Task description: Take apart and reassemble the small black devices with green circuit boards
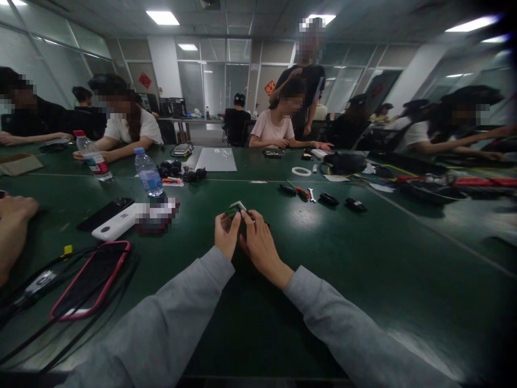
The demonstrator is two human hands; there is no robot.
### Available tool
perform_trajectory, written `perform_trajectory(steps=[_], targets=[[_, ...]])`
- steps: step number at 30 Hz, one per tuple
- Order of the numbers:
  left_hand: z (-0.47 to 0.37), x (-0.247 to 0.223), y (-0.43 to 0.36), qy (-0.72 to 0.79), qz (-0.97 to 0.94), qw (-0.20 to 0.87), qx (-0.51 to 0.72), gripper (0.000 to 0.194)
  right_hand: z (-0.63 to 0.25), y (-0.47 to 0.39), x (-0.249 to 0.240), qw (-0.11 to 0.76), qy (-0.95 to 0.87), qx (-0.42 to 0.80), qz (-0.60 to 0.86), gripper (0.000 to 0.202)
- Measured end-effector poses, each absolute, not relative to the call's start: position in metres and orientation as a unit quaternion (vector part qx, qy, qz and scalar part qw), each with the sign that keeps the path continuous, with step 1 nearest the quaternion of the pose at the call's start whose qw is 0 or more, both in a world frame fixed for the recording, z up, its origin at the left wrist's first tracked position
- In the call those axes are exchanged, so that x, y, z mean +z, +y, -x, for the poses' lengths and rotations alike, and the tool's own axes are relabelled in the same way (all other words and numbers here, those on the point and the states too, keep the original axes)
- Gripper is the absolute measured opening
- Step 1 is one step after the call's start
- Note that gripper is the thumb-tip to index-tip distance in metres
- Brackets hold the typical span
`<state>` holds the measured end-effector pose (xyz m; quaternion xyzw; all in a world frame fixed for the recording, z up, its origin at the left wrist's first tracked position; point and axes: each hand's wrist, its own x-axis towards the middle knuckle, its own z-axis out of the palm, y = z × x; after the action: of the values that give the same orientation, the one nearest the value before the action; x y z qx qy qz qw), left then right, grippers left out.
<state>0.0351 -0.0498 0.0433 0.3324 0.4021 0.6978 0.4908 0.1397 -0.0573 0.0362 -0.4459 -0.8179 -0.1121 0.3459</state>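
Note:
Both hands meet above the green tabletop (258, 302), in grey sleeves. Pinched between the thumb and fingers of my left hand (226, 236) is a small flat piece with a pale edge (239, 205); its exact kind is too small and covered to make out. The fingertips of my right hand (260, 242) are closed on the same piece from the right. Most of it is hidden behind the fingers. Farther off to the right lie a screwdriver (302, 193) and a small wrench (311, 195).
At left are a red-cased phone (91, 280) among black cables, a white power bank (117, 222) and a water bottle (148, 173). A silver laptop (216, 159) and a white tape ring (301, 172) lie farther back. Another person's hand (18, 213) rests at the left edge.

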Motion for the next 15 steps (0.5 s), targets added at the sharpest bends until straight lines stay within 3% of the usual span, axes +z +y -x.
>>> perform_trajectory(steps=[9, 12, 15], targets=[[-0.038, 0.066, -0.077, 0.325, -0.455, 0.454, 0.694, 0.035, -0.157, -0.034, 0.046, 0.465, -0.749, -0.105, 0.461, 0.051], [-0.027, 0.061, -0.067, 0.341, -0.455, 0.425, 0.704, 0.03, -0.16, -0.028, 0.048, 0.431, -0.757, -0.093, 0.482, 0.051], [-0.016, 0.052, -0.053, 0.366, -0.446, 0.403, 0.71, 0.029, -0.162, -0.023, 0.048, 0.327, -0.81, -0.088, 0.479, 0.05]])
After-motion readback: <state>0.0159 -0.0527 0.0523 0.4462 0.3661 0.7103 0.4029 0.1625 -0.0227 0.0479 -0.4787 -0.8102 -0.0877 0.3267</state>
